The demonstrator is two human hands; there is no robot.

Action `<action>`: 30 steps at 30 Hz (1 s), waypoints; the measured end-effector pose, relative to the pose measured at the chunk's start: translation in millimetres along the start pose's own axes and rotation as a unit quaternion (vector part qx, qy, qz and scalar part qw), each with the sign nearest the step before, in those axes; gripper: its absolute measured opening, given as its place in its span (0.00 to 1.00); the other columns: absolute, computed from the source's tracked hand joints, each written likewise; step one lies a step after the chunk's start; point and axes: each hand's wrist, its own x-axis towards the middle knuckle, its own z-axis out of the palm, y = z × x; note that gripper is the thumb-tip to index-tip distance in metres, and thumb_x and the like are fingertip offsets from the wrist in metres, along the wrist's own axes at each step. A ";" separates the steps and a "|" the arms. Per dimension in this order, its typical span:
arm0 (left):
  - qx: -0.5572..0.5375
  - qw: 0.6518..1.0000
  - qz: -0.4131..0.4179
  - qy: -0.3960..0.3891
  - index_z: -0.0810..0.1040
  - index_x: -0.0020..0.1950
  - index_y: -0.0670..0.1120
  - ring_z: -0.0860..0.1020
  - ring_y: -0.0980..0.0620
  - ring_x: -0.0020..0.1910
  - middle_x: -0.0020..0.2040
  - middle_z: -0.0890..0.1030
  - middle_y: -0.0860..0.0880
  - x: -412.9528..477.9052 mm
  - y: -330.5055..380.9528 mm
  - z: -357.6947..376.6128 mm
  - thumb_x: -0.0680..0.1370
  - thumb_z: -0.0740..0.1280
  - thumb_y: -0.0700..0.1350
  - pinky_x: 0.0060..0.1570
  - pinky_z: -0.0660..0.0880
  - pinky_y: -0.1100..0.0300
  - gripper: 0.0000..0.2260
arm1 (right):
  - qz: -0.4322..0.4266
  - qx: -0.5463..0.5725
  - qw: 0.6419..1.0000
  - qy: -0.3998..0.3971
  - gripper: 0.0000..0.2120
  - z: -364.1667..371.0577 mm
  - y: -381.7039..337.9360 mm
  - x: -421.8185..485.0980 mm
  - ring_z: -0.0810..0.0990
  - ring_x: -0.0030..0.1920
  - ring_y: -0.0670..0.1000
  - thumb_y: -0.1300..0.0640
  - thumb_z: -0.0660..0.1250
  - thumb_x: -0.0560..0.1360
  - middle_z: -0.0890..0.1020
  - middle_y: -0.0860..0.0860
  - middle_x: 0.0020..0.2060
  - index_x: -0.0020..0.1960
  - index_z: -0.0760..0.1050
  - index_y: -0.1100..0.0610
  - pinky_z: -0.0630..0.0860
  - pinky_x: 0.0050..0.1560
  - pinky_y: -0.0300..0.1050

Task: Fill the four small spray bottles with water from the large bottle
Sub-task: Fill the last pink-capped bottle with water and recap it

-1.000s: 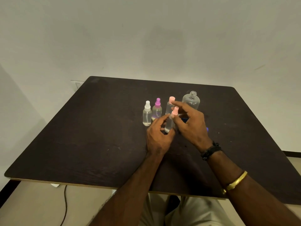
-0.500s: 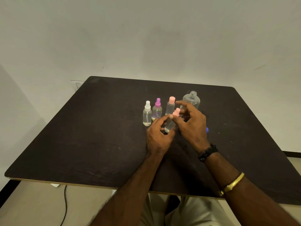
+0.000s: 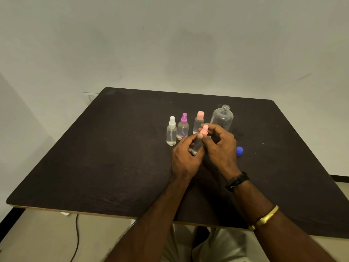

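Three small spray bottles stand in a row mid-table: a white-topped one [image 3: 171, 133], a purple-topped one [image 3: 183, 127] and a pink-capped one [image 3: 198, 122]. Behind and to their right stands the large clear bottle [image 3: 222, 118], its neck uncapped. My left hand [image 3: 186, 157] grips the body of a fourth small bottle [image 3: 197, 146], held upright. My right hand [image 3: 221, 148] pinches that bottle's pink spray top [image 3: 204, 129] between thumb and fingers. Most of the held bottle is hidden by my fingers.
A blue cap [image 3: 239, 150] lies on the dark table [image 3: 113, 157] just right of my right hand. A cable [image 3: 76, 237] hangs below the table's near edge on the left. A pale wall rises behind the table.
My right hand's fingers have curled in and shifted around the pink spray top. The left hand still holds the same bottle in about the same place.
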 end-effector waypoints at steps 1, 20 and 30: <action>0.004 1.000 -0.003 0.002 0.80 0.64 0.46 0.79 0.64 0.48 0.51 0.79 0.57 0.4 -0.4 0.2 0.76 0.74 0.45 0.46 0.77 0.71 0.17 | 0.005 0.003 1.000 0.007 0.13 1.2 -0.9 -1.2 0.83 0.53 0.39 0.60 0.74 0.76 0.85 0.44 0.50 0.60 0.82 0.54 0.78 0.53 0.32; 0.014 0.999 -0.046 0.003 0.81 0.60 0.46 0.81 0.57 0.51 0.53 0.82 0.53 1.3 1.8 -1.5 0.77 0.74 0.45 0.51 0.78 0.68 0.13 | 0.057 0.008 0.997 0.042 0.16 16.7 1.7 -11.4 0.83 0.50 0.42 0.54 0.76 0.75 0.84 0.44 0.51 0.62 0.80 0.50 0.81 0.52 0.37; -0.009 0.997 -0.071 0.030 0.79 0.65 0.46 0.79 0.64 0.49 0.54 0.79 0.58 4.1 10.2 -6.8 0.76 0.74 0.43 0.49 0.77 0.73 0.18 | 0.048 0.064 0.996 0.042 0.21 16.2 -7.2 -9.3 0.82 0.56 0.41 0.53 0.77 0.74 0.83 0.45 0.57 0.65 0.78 0.51 0.80 0.55 0.37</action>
